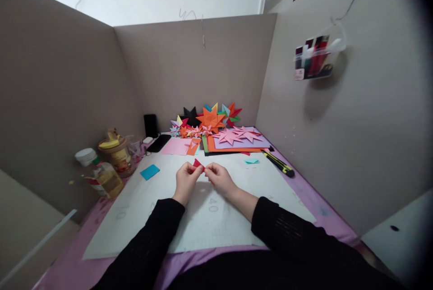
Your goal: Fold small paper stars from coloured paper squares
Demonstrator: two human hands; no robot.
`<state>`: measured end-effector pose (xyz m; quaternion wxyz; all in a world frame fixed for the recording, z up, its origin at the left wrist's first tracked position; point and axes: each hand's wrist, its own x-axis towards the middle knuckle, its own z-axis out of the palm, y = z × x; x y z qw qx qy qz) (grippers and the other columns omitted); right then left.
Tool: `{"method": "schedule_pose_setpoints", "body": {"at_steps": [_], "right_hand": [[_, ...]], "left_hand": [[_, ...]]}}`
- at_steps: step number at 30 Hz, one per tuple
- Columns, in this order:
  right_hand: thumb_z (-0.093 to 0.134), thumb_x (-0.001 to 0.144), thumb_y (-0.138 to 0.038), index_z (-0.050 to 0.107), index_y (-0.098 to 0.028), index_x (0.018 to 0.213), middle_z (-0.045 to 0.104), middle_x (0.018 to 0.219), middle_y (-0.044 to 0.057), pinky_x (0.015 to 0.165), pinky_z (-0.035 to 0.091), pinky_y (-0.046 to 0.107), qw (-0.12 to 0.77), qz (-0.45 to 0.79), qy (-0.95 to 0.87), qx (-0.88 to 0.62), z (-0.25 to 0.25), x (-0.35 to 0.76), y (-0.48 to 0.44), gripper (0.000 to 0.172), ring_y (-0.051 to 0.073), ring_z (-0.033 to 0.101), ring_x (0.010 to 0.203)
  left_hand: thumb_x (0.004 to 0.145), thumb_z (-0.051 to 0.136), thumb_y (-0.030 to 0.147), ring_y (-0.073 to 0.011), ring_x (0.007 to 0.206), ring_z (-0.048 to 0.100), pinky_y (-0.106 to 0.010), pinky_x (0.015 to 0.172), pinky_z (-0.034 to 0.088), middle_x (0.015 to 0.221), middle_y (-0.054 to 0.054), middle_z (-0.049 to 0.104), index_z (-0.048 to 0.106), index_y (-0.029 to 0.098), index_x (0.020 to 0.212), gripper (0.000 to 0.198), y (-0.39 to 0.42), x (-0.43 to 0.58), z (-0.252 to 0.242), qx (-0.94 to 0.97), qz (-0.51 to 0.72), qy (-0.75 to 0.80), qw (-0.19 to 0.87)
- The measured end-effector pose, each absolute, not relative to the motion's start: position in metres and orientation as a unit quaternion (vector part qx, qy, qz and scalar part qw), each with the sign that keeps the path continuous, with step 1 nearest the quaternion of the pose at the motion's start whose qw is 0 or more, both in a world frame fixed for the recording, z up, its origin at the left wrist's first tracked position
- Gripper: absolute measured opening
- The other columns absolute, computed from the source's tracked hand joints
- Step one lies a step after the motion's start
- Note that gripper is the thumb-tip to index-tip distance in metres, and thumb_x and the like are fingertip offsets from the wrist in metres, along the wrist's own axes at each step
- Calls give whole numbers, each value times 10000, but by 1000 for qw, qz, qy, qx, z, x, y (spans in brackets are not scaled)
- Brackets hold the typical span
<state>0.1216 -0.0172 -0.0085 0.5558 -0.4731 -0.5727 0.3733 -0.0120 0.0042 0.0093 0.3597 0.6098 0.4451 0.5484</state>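
A small red folded paper piece (197, 163) is pinched between both hands just above the white cutting mat (169, 222). My left hand (186, 181) grips its left side with closed fingers. Closed on the piece's right side is my right hand (219, 177). Both arms wear black sleeves. A blue paper square (149, 172) lies on the mat to the left of my hands, and a small teal scrap (252, 161) lies to the right.
Several folded paper stars (211, 119) and coloured sheets (237, 143) are piled at the back of the desk. A yellow-black utility knife (279, 163) lies at the right. Bottles and a jar (113, 157) stand at the left, with a black phone (158, 143) behind. Grey partition walls enclose the desk.
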Motion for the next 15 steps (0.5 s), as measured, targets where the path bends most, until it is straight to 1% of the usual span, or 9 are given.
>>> {"method": "schedule_pose_setpoints", "body": {"at_steps": [3,7,11,15], "right_hand": [[509,772,-354,520,-177,645,471,499,-52,489,348,217,552,363,-579,-478,-8,121,-17,217,96,421,469],[488,781,-336,494,-181,630,460,500,-47,487,345,217,553,356,-577,-484,-7,121,-17,216,101,419,479],[484,774,-327,490,-181,635,464,526,-41,487,342,215,560,338,-578,-489,-7,122,-16,202,104,418,498],[479,769,-331,490,-182,649,472,548,-38,490,341,216,560,328,-579,-493,-8,125,-15,192,106,420,507]], "left_hand": [[656,659,359,-105,514,500,-218,518,381,536,32,549,471,177,571,275,4,-11,9,612,540,438,377],[636,678,354,-131,554,574,-234,541,422,576,10,604,476,176,618,270,5,-12,12,601,527,427,423],[585,717,317,-164,563,624,-234,513,441,519,39,571,403,192,663,347,8,-14,14,560,537,422,468],[585,714,320,-165,558,634,-254,539,471,512,52,560,371,197,684,378,16,-19,12,530,553,414,493]]}}
